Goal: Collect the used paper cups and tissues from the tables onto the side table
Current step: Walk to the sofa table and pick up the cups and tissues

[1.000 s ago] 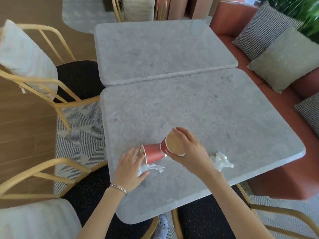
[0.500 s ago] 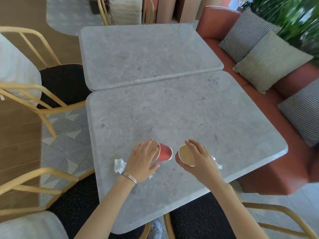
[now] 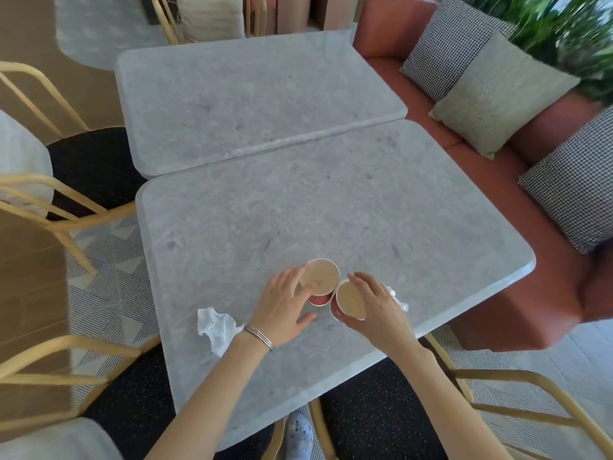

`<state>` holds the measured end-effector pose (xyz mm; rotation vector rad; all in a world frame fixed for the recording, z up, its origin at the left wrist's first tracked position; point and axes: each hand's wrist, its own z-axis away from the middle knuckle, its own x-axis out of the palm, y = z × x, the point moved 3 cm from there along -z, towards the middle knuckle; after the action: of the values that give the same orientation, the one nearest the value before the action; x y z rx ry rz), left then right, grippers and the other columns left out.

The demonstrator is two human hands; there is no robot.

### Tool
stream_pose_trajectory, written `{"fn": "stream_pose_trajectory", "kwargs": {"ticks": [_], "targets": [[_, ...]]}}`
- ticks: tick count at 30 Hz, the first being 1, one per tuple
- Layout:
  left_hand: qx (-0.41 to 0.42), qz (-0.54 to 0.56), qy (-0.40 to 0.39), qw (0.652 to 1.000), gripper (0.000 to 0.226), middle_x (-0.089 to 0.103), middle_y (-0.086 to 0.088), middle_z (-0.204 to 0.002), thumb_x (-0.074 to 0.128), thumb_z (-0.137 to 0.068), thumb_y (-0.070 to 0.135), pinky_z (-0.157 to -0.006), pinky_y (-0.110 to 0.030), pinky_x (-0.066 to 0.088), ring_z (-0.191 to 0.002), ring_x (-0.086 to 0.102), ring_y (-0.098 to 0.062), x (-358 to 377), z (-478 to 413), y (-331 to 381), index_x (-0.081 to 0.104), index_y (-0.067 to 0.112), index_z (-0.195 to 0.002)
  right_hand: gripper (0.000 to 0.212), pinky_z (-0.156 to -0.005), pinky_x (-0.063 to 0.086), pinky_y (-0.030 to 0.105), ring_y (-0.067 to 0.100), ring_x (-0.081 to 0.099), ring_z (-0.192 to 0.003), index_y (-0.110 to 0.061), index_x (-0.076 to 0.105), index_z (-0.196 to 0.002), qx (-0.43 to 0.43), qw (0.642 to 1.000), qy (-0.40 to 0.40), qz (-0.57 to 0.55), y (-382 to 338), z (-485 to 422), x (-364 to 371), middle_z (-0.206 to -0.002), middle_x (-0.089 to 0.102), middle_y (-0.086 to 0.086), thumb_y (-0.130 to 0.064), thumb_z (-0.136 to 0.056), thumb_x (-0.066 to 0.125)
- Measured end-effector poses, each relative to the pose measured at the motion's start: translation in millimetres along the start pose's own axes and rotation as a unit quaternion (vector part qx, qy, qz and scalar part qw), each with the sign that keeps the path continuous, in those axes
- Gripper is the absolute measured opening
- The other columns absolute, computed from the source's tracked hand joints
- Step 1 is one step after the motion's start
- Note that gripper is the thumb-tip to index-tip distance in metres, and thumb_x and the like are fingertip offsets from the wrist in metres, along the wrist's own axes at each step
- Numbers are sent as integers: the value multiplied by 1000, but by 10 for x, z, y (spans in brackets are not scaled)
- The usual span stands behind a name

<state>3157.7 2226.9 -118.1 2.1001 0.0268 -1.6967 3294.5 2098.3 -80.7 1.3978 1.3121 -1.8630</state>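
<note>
Two red paper cups with tan insides stand side by side near the front of the grey stone table (image 3: 331, 210). My left hand (image 3: 282, 310) grips the left cup (image 3: 321, 277) by its rim and side. My right hand (image 3: 374, 310) grips the right cup (image 3: 348, 300), tilted slightly toward me. A crumpled white tissue (image 3: 215, 327) lies on the table just left of my left wrist. A second tissue (image 3: 396, 297) shows partly behind my right hand.
A second grey table (image 3: 252, 94) adjoins the far edge. A red sofa (image 3: 530, 287) with cushions runs along the right. Yellow-framed chairs (image 3: 66, 207) stand at the left and near edges. A plant (image 3: 564, 28) is at top right.
My left hand has turned the lying cup upright and holds it beside the right cup. The tissue that was under it now lies exposed to the left. The view shifted.
</note>
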Motion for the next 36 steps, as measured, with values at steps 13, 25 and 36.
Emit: {"fn": "stream_pose_trajectory", "kwargs": {"ticks": [13,25,36], "targets": [[-120,-25,12,992,58,48,-17,-133,43,-79,51,-92,-44,44,-117,41,-31,-132,813,-456,46,20,-127,69,-64,52,37,25,51,-113,-13,48,-130,-57,992,114,-6,-443,-188,-594,-133,48,2,-37,-71,77],[-144,1,-41,989,62,49,-14,-132,48,-76,51,-88,-53,46,-115,50,-34,-48,780,-494,43,21,-130,71,-69,49,35,24,49,-114,-15,46,-132,-75,994,83,-12,-676,-267,-415,-135,46,0,-32,-70,77],[-205,-50,-73,975,85,53,-17,-128,87,-49,43,-83,-64,44,-115,46,-38,108,1314,-642,49,21,-122,64,-66,44,28,26,54,-104,-14,51,-126,-75,992,90,-42,-575,-423,-180,-128,50,3,-30,-70,77]]}}
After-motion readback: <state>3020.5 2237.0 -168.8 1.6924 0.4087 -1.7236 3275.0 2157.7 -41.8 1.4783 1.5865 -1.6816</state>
